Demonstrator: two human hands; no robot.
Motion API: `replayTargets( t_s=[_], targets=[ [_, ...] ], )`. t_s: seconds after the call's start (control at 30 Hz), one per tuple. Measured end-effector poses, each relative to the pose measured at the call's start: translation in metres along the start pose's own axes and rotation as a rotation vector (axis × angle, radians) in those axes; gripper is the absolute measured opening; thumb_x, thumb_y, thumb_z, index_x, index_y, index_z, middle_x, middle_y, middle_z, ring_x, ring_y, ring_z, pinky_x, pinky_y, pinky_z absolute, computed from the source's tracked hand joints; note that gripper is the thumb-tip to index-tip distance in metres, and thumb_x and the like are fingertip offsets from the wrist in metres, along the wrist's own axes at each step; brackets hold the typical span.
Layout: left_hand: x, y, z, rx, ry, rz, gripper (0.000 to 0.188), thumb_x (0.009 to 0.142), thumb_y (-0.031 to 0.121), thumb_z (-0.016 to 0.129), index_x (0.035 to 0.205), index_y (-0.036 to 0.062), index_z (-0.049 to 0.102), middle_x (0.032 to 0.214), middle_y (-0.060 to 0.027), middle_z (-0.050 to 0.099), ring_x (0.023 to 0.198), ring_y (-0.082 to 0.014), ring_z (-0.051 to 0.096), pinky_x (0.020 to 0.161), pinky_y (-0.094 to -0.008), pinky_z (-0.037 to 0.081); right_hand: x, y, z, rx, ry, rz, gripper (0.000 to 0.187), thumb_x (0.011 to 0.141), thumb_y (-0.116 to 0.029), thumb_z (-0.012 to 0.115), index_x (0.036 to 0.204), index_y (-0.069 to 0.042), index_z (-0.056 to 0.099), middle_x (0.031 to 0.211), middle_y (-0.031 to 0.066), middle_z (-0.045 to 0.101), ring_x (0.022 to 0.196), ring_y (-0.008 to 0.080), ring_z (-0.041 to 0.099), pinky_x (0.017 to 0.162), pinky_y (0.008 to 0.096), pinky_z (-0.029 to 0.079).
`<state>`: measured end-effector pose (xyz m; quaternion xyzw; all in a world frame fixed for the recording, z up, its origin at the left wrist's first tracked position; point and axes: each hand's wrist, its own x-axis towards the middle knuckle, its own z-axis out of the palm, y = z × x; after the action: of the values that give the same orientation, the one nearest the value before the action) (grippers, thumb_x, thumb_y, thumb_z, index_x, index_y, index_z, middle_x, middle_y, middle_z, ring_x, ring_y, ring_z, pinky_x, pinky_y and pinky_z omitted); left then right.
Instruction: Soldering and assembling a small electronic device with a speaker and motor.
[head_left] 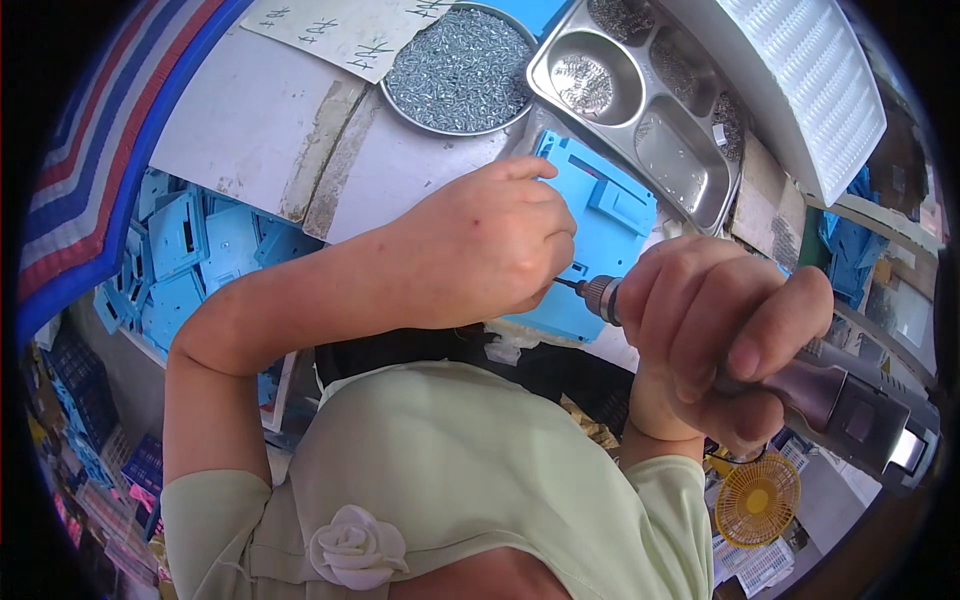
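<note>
My right hand (720, 325) is wrapped round an electric screwdriver (835, 400) with a dark grey body, held nearly level. Its knurled collar (600, 297) and thin bit point left, and the bit's tip reaches the fingers of my left hand (510, 240). Those fingers are curled at the left side of a light blue plastic panel (615, 240), which lies on the table and has a raised rectangular part. What they pinch, if anything, is hidden behind the back of the hand. Whether the bit meets a screw cannot be made out.
A round metal pan (455, 131) full of small screws stands beyond my left hand. To its right lies a steel compartment tray (648, 88) of small metal parts, beside a white ribbed plastic tray (800, 80). Several blue panels (205, 245) fill a box at left; a yellow fan (757, 500) is lower right.
</note>
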<state>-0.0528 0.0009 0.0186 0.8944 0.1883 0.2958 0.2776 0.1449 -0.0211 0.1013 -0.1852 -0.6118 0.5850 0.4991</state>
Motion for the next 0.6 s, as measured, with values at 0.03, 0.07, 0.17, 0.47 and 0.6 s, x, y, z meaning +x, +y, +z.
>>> replayTargets(
  t_s=[0.03, 0.07, 0.17, 0.47, 0.6],
  targets=[
    [0.000, -0.001, -0.001, 0.021, -0.019, 0.013, 0.018, 0.070, 0.008, 0.078, 0.081, 0.0031, 0.064, 0.104, -0.0111, 0.067, 0.100, -0.0270, 0.065, 0.107, -0.0495, 0.047, 0.001, 0.000, 0.003, -0.013, 0.015, 0.007, 0.038, 0.094, -0.044, 0.077, 0.100, -0.016, 0.051, 0.065, -0.0042, 0.057, 0.049, 0.0122, 0.053, 0.047, 0.0302, 0.044],
    [0.001, -0.002, -0.002, 0.041, -0.039, 0.026, 0.018, 0.071, 0.008, 0.077, 0.082, 0.0032, 0.064, 0.103, -0.0109, 0.067, 0.099, -0.0264, 0.065, 0.106, -0.0484, 0.047, 0.003, 0.000, 0.006, -0.026, 0.031, 0.014, 0.038, 0.094, -0.044, 0.076, 0.100, -0.016, 0.050, 0.065, -0.0040, 0.057, 0.049, 0.0125, 0.052, 0.047, 0.0306, 0.044],
    [0.002, -0.004, -0.004, 0.053, -0.037, 0.047, 0.016, 0.072, 0.009, 0.076, 0.081, 0.0036, 0.064, 0.101, -0.0100, 0.066, 0.097, -0.0254, 0.064, 0.102, -0.0465, 0.047, 0.006, 0.003, 0.013, -0.053, 0.064, 0.021, 0.038, 0.095, -0.043, 0.076, 0.100, -0.016, 0.050, 0.064, -0.0034, 0.057, 0.048, 0.0132, 0.052, 0.047, 0.0314, 0.044],
    [-0.022, -0.010, -0.047, 0.024, 0.125, -0.336, 0.014, 0.088, 0.012, 0.072, 0.087, 0.0027, 0.060, 0.089, -0.0118, 0.063, 0.085, -0.0304, 0.062, 0.079, -0.0408, 0.049, 0.010, 0.006, -0.008, -0.179, 0.125, -0.039, 0.026, 0.105, -0.040, 0.058, 0.108, -0.016, 0.050, 0.067, -0.0045, 0.053, 0.055, 0.0114, 0.049, 0.058, 0.0319, 0.042],
    [-0.040, 0.000, -0.022, -0.048, 0.130, -0.494, 0.018, 0.090, 0.013, 0.073, 0.088, 0.0016, 0.059, 0.081, -0.0141, 0.059, 0.071, -0.0356, 0.056, 0.065, -0.0437, 0.043, 0.033, 0.030, -0.035, -0.077, 0.065, -0.146, 0.026, 0.108, -0.038, 0.047, 0.115, -0.013, 0.055, 0.066, -0.0036, 0.047, 0.058, 0.0124, 0.047, 0.065, 0.0341, 0.043]
  ],
)
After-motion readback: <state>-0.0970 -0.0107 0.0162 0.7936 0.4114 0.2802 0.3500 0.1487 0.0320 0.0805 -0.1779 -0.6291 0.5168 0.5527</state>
